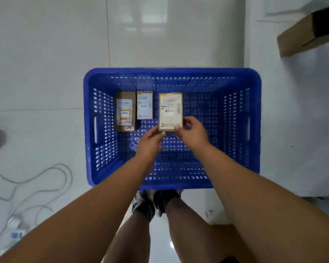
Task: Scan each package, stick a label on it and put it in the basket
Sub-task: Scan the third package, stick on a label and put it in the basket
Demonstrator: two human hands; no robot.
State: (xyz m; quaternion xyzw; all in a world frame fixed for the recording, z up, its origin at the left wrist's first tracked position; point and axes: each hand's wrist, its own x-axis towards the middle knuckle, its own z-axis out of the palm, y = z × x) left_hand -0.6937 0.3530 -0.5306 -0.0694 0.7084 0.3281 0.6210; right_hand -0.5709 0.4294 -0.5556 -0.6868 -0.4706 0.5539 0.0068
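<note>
I'm at the putting-in step — my left hand and right hand both pinch the near end of the labelled package over the basket at mid-frame, where two packages already lie upper left — next, I judge, lower and release it beside them.

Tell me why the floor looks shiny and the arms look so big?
Head view: the glossy floor mirrors a bright light as white glare; the wide-angle lens stretches the arms near the edges; the left hand, right hand and package are slightly blurred.
</note>
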